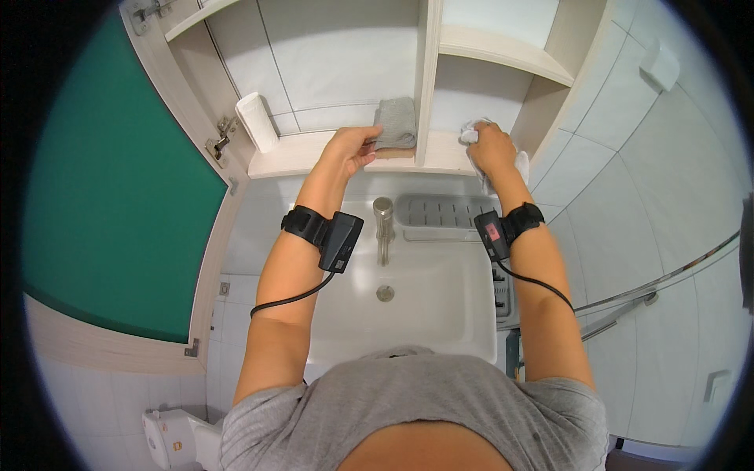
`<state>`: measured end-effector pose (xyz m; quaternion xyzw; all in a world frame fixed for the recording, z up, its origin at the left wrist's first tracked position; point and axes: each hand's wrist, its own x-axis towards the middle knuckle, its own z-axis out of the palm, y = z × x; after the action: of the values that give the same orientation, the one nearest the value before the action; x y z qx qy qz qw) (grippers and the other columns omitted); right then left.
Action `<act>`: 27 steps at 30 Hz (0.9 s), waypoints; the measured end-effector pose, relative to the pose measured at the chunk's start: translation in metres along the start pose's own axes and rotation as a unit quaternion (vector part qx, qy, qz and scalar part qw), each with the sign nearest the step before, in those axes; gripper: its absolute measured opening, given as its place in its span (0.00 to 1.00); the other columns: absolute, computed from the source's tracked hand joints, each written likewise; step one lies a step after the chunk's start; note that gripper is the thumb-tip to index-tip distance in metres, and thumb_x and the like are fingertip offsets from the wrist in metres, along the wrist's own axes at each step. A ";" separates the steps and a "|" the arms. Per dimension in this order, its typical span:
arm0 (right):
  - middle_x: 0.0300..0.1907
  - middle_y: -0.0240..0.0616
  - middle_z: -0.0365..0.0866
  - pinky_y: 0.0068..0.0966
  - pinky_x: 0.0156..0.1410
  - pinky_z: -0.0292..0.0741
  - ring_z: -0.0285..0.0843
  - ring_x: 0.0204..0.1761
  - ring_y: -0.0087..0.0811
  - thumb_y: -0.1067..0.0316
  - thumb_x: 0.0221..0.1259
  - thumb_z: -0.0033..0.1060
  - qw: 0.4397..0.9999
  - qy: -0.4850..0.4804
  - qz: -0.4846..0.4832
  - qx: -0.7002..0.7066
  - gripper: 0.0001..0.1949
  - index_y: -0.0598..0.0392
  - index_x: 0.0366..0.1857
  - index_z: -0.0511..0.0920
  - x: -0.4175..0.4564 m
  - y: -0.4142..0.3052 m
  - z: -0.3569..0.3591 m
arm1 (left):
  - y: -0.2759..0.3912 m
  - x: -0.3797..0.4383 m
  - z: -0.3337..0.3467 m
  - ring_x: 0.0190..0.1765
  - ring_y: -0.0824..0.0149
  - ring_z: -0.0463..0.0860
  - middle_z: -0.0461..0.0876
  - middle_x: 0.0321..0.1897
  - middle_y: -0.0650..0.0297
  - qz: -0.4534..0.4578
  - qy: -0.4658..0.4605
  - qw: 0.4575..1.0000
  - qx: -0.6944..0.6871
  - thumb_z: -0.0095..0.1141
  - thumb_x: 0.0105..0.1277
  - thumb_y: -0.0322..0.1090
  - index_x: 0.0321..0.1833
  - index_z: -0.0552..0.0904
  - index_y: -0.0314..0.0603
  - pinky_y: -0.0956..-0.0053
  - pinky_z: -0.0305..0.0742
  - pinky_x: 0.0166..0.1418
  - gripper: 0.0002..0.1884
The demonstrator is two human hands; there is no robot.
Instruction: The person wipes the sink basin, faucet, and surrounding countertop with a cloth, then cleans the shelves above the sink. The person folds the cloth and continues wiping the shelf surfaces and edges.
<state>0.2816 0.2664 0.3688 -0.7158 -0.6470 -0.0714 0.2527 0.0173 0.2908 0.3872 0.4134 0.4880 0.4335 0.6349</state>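
My left hand [354, 150] is at the bottom shelf of the wall cabinet [312, 154], its thumb and fingers at the left edge of a folded grey cloth [396, 123]. Under that cloth lies a flat brownish item [394, 153]; whether my fingers grip either one is unclear. In the compartment to the right, my right hand [492, 146] holds a crumpled white cloth [469, 134] against the shelf, and part of the cloth hangs over the front edge. A white paper roll [256, 122] leans upright at the shelf's left end.
The cabinet door with a green panel [129, 206] stands open at left. Below the shelf are a white washbasin [412, 312], its metal tap [383, 226] and a grey slotted tray [445, 212]. A curved metal rail [660, 279] runs at right.
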 end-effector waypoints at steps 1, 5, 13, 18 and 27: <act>0.49 0.44 0.76 0.41 0.51 0.74 0.74 0.49 0.49 0.66 0.47 0.58 1.000 0.009 -0.003 -0.010 0.16 0.53 0.43 0.79 -0.002 0.003 0.000 | 0.000 0.002 0.001 0.35 0.69 0.71 0.73 0.33 0.63 0.001 -0.005 1.000 0.002 0.61 0.59 0.35 0.36 0.78 0.38 0.75 0.70 0.37 0.10; 0.44 0.48 0.77 0.40 0.48 0.75 0.75 0.46 0.51 0.67 0.46 0.59 0.998 0.018 -0.023 -0.048 0.15 0.57 0.40 0.79 -0.019 0.007 -0.008 | 0.000 0.012 0.001 0.29 0.71 0.69 0.72 0.27 0.66 0.012 -0.021 1.000 0.018 0.64 0.56 0.32 0.35 0.78 0.36 0.79 0.66 0.27 0.10; 0.37 0.47 0.78 0.38 0.45 0.75 0.76 0.40 0.49 0.71 0.39 0.59 0.994 0.073 -0.082 -0.016 0.15 0.58 0.37 0.79 -0.057 0.015 -0.019 | -0.005 -0.007 0.030 0.35 0.67 0.77 0.76 0.43 0.55 0.070 0.066 0.995 0.025 0.63 0.52 0.28 0.59 0.64 0.31 0.75 0.71 0.28 0.31; 0.35 0.46 0.77 0.37 0.43 0.75 0.75 0.38 0.47 0.72 0.36 0.58 0.990 0.087 -0.109 0.013 0.15 0.57 0.34 0.79 -0.062 0.027 -0.020 | -0.003 -0.018 0.012 0.44 0.59 0.77 0.75 0.44 0.56 0.092 -0.016 0.988 -0.123 0.58 0.57 0.32 0.49 0.72 0.37 0.69 0.75 0.38 0.17; 0.34 0.42 0.78 0.35 0.41 0.75 0.76 0.37 0.42 0.66 0.36 0.65 0.991 0.098 -0.093 -0.014 0.14 0.56 0.31 0.79 -0.063 0.023 -0.017 | 0.075 -0.148 0.006 0.50 0.58 0.77 0.76 0.47 0.52 0.190 -0.152 0.942 -0.233 0.51 0.58 0.30 0.48 0.72 0.33 0.63 0.76 0.51 0.15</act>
<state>0.2977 0.2013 0.3505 -0.6453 -0.6819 -0.1740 0.2972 -0.0094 0.1699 0.4979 0.3995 0.1835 0.5795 0.6862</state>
